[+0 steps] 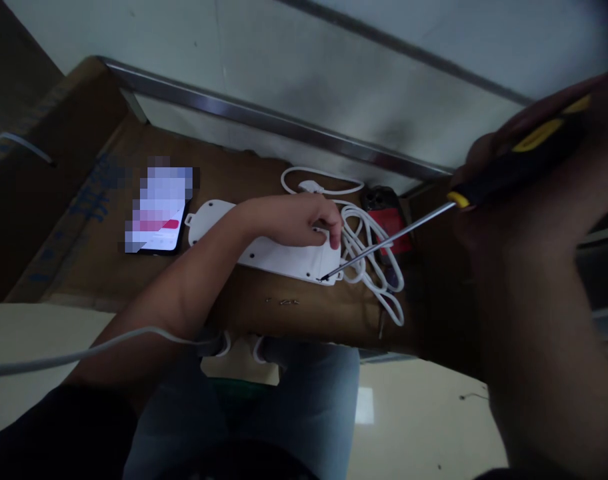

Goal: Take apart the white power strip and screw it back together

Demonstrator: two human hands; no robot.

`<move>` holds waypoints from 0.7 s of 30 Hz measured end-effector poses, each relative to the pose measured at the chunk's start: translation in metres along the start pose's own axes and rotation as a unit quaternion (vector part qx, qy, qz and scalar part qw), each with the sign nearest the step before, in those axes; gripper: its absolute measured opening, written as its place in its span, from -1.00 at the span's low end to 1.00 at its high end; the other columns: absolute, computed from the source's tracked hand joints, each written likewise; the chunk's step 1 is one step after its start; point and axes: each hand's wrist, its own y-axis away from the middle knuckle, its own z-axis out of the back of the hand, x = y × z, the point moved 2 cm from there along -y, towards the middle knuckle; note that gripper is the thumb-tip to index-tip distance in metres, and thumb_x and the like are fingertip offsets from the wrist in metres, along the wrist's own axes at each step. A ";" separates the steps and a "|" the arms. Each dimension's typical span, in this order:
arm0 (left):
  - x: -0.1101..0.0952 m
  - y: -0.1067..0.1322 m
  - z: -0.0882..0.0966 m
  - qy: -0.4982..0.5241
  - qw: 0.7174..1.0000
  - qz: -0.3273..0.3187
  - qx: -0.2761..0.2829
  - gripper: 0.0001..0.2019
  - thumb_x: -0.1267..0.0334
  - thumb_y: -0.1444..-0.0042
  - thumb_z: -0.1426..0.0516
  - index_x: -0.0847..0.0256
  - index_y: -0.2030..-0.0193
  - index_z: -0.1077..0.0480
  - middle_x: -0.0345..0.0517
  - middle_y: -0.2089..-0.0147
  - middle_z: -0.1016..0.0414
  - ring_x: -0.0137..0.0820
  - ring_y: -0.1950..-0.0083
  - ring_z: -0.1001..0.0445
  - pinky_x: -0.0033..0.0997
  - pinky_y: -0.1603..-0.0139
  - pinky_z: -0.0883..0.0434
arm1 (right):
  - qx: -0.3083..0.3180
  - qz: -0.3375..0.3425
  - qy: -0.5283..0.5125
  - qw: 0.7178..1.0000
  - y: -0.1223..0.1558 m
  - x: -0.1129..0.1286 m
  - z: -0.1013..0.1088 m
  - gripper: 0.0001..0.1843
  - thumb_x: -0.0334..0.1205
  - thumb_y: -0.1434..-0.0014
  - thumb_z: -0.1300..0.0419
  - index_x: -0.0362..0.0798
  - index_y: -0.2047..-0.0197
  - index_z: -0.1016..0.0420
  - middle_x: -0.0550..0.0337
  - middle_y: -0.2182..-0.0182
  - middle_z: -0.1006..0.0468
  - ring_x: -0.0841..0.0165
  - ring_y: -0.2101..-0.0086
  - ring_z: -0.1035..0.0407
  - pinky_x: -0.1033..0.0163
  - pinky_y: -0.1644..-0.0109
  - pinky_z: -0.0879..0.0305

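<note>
In the head view, the right hand (504,213) had its fingers closed around a yellow-and-black screwdriver (524,143), its steel tip touching a corner of the white power strip (279,257). The strip lay lengthwise across the cardboard (264,320), nearer the left hand (297,223), whose curled fingers (334,230) rested on it; any grip was hard to tell. That hand and the left forearm (184,287) hid part of the strip's edge.

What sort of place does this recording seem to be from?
Probably an improvised indoor repair spot, not a proper workshop: a flattened cardboard sheet serves as the work surface beside a glossy pale floor, with a screwdriver at a white power strip.
</note>
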 end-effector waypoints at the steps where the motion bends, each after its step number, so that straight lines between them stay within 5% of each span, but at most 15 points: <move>1: 0.001 -0.001 0.000 0.000 1.000 0.004 -0.015 -0.70 0.47 -0.10 -0.13 0.18 0.13 -0.67 -0.10 -0.04 -0.67 -0.35 0.01 -0.58 -0.40 -0.10 -0.40 | -0.010 0.006 -0.011 1.000 0.004 0.000 -0.005 -0.57 0.10 0.02 -0.27 -0.04 0.57 -0.22 0.31 0.64 -0.11 0.59 0.66 -0.12 0.35 0.71 0.00; 5: 0.003 -0.003 -0.001 -0.005 0.999 0.025 -0.029 -0.67 0.48 -0.12 -0.09 0.26 0.10 -0.65 -0.05 0.04 -0.68 -0.38 0.12 -0.56 -0.40 0.06 -0.39 | -0.003 0.001 -0.020 1.000 0.012 -0.003 -0.014 -0.54 0.08 0.11 -0.39 -0.07 0.52 -0.27 0.34 0.60 -0.25 0.59 0.65 -0.24 0.39 0.66 -0.16; 21: 0.005 -0.006 -0.006 -0.007 0.999 0.047 -0.015 -0.66 0.47 -0.14 -0.10 0.28 0.05 -0.66 -0.06 0.12 -0.70 -0.42 0.18 -0.54 -0.47 0.12 -0.34 | 0.005 0.017 -0.042 0.999 0.014 -0.013 -0.011 -0.64 -0.07 -0.06 -0.33 -0.08 0.52 -0.29 0.35 0.61 -0.26 0.61 0.63 -0.27 0.46 0.66 -0.16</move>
